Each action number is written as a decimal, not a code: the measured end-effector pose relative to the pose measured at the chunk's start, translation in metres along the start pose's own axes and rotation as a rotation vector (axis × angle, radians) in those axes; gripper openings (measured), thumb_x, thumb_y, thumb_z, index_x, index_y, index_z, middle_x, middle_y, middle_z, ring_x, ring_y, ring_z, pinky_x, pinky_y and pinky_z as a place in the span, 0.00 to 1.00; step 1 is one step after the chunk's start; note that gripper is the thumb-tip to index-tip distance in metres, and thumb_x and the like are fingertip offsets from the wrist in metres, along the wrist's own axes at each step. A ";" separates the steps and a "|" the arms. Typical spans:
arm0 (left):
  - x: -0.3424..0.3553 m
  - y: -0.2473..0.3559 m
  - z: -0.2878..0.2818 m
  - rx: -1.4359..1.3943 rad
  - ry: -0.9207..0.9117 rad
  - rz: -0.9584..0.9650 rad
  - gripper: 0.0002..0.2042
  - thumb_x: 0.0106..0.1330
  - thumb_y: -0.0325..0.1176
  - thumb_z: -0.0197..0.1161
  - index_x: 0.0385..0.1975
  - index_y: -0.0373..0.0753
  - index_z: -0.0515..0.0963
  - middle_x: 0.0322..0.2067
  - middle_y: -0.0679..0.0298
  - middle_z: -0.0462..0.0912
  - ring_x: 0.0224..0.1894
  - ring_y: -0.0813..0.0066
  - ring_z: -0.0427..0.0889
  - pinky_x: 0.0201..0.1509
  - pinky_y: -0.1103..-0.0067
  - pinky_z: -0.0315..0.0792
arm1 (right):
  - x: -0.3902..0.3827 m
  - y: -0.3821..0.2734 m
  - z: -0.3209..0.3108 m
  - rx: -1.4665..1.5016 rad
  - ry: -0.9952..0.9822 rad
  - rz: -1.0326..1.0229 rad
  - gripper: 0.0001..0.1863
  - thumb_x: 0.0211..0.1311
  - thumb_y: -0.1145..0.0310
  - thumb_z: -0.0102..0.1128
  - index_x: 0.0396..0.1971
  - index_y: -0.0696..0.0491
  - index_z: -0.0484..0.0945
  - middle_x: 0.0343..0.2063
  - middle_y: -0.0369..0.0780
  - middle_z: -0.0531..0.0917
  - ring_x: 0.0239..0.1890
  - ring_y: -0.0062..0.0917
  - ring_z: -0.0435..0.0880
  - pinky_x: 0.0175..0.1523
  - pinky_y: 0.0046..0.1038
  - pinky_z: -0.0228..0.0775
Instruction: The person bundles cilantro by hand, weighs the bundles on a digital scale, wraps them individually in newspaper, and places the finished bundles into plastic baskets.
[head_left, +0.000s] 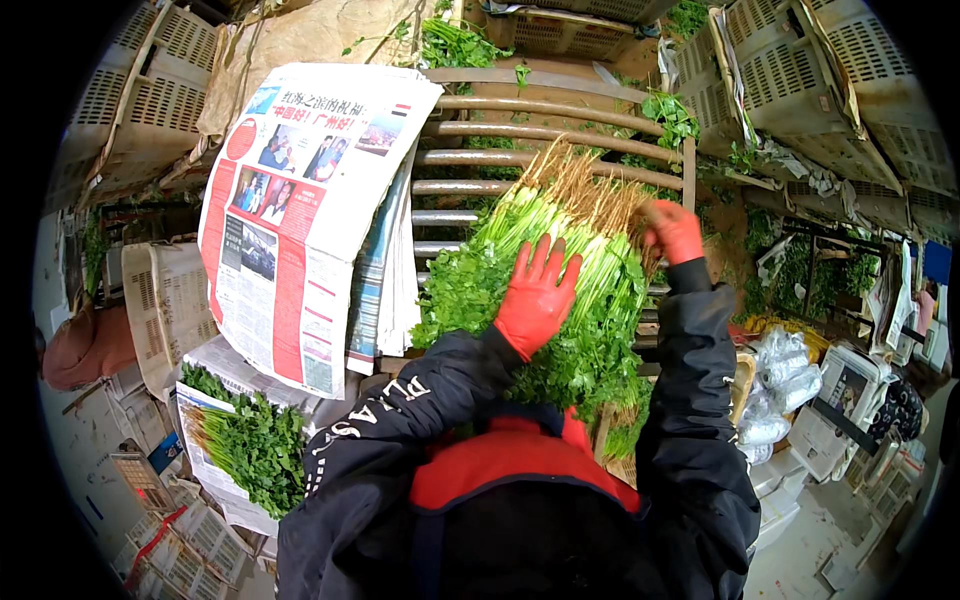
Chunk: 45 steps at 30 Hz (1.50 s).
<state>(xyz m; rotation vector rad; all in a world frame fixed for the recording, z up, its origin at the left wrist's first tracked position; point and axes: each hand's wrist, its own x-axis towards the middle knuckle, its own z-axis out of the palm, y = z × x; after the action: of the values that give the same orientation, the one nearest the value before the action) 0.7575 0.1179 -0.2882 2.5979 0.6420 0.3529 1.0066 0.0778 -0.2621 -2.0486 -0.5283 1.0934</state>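
While the leafy bundle (605, 290) lies near the right edge of the slatted rack (445, 217), roots (580, 180) toward far edge | my left hand (538, 300) sits flat on it, fingers apart, nothing clamped | my right hand (675, 230) bent at roots, can't tell if pinching | newspaper stack (285, 210) on rack's left side | loose leaves (672, 116) at far right corner

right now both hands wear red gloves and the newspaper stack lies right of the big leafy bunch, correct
Not quite: the head view shows the newspaper stack left of the big leafy bunch, not right. Both hands do wear red gloves.
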 end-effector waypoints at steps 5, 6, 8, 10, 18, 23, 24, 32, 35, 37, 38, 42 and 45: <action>0.002 0.002 0.001 -0.005 -0.007 0.013 0.25 0.58 0.36 0.58 0.56 0.35 0.66 0.56 0.46 0.66 0.61 0.45 0.61 0.66 0.55 0.51 | 0.011 0.001 0.043 -0.546 -0.252 -0.164 0.15 0.46 0.59 0.65 0.29 0.55 0.82 0.20 0.43 0.81 0.20 0.30 0.80 0.30 0.31 0.72; 0.003 0.002 0.000 0.000 -0.005 0.018 0.25 0.58 0.36 0.58 0.56 0.35 0.66 0.56 0.46 0.66 0.61 0.45 0.61 0.66 0.55 0.51 | 0.015 -0.003 0.043 -0.568 -0.284 -0.149 0.14 0.46 0.59 0.65 0.28 0.54 0.82 0.20 0.44 0.81 0.20 0.32 0.80 0.31 0.32 0.72; 0.002 0.002 0.001 0.006 0.001 0.018 0.25 0.58 0.36 0.58 0.56 0.35 0.66 0.56 0.46 0.66 0.61 0.45 0.61 0.66 0.55 0.51 | 0.015 -0.002 0.043 -0.571 -0.301 -0.179 0.13 0.46 0.60 0.64 0.26 0.55 0.81 0.19 0.44 0.81 0.20 0.32 0.80 0.31 0.32 0.72; 0.002 0.001 0.001 0.005 0.001 0.021 0.25 0.58 0.36 0.58 0.56 0.35 0.66 0.56 0.46 0.66 0.61 0.45 0.61 0.66 0.55 0.51 | 0.016 0.003 0.044 -0.527 -0.267 -0.272 0.13 0.48 0.60 0.63 0.23 0.56 0.80 0.18 0.42 0.81 0.20 0.28 0.80 0.28 0.30 0.72; 0.000 -0.001 0.003 0.027 -0.004 0.003 0.25 0.58 0.35 0.57 0.56 0.35 0.66 0.56 0.46 0.66 0.61 0.45 0.61 0.66 0.55 0.49 | -0.002 -0.008 0.014 0.094 -0.089 -0.040 0.16 0.58 0.57 0.61 0.38 0.54 0.78 0.15 0.34 0.75 0.11 0.15 0.68 0.18 0.20 0.59; 0.003 0.000 0.001 0.011 -0.016 0.012 0.25 0.58 0.35 0.57 0.57 0.35 0.66 0.56 0.46 0.66 0.62 0.45 0.60 0.66 0.55 0.49 | -0.002 0.009 0.066 -0.638 0.106 -0.623 0.10 0.55 0.61 0.61 0.32 0.52 0.77 0.24 0.42 0.80 0.25 0.37 0.78 0.31 0.35 0.70; 0.003 0.001 0.000 -0.001 -0.017 0.012 0.25 0.58 0.36 0.57 0.57 0.36 0.66 0.56 0.46 0.66 0.62 0.45 0.60 0.67 0.55 0.49 | 0.004 0.010 0.062 -0.665 0.179 -0.624 0.10 0.56 0.62 0.60 0.32 0.52 0.77 0.25 0.43 0.80 0.27 0.39 0.79 0.32 0.35 0.71; 0.001 -0.002 0.002 -0.026 -0.006 0.004 0.25 0.59 0.36 0.58 0.57 0.36 0.65 0.57 0.45 0.65 0.63 0.45 0.60 0.67 0.55 0.48 | 0.000 -0.017 0.052 -0.614 -0.007 -0.484 0.11 0.54 0.61 0.60 0.32 0.52 0.77 0.28 0.46 0.81 0.31 0.43 0.79 0.36 0.39 0.72; 0.002 -0.001 0.002 -0.034 -0.011 0.008 0.25 0.59 0.35 0.58 0.57 0.36 0.66 0.57 0.45 0.66 0.62 0.45 0.60 0.66 0.55 0.49 | 0.022 0.001 0.062 -0.742 -0.027 -0.656 0.10 0.56 0.61 0.58 0.32 0.52 0.76 0.28 0.46 0.80 0.32 0.45 0.79 0.37 0.41 0.71; 0.003 0.000 0.000 -0.053 -0.017 0.005 0.25 0.58 0.35 0.58 0.57 0.36 0.66 0.57 0.45 0.66 0.62 0.45 0.61 0.66 0.55 0.50 | 0.048 0.019 0.039 -0.686 0.297 -0.604 0.11 0.58 0.59 0.57 0.30 0.52 0.77 0.26 0.47 0.80 0.30 0.45 0.79 0.34 0.41 0.70; 0.003 0.000 0.000 -0.051 -0.005 0.002 0.25 0.58 0.35 0.58 0.56 0.36 0.66 0.57 0.45 0.66 0.62 0.45 0.61 0.66 0.55 0.50 | 0.053 0.015 0.025 -0.569 0.421 -0.591 0.12 0.59 0.58 0.56 0.30 0.53 0.78 0.25 0.47 0.80 0.29 0.45 0.79 0.33 0.40 0.69; 0.000 -0.001 0.002 -0.034 0.015 -0.004 0.24 0.58 0.35 0.58 0.55 0.35 0.67 0.56 0.46 0.67 0.61 0.45 0.62 0.66 0.55 0.51 | 0.030 0.023 -0.006 -0.508 0.332 -0.381 0.16 0.56 0.55 0.62 0.36 0.51 0.81 0.24 0.44 0.82 0.26 0.37 0.81 0.32 0.35 0.72; 0.002 -0.002 0.001 -0.030 0.023 -0.002 0.24 0.58 0.35 0.58 0.55 0.35 0.67 0.55 0.46 0.67 0.61 0.45 0.62 0.66 0.55 0.51 | -0.002 -0.003 0.030 -0.471 0.097 -0.394 0.17 0.52 0.55 0.64 0.38 0.50 0.80 0.26 0.44 0.82 0.29 0.35 0.82 0.35 0.34 0.73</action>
<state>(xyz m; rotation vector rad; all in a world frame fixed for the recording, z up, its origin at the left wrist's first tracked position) 0.7583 0.1201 -0.2903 2.5683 0.6430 0.3893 0.9802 0.0911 -0.2697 -2.2394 -1.1705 0.6714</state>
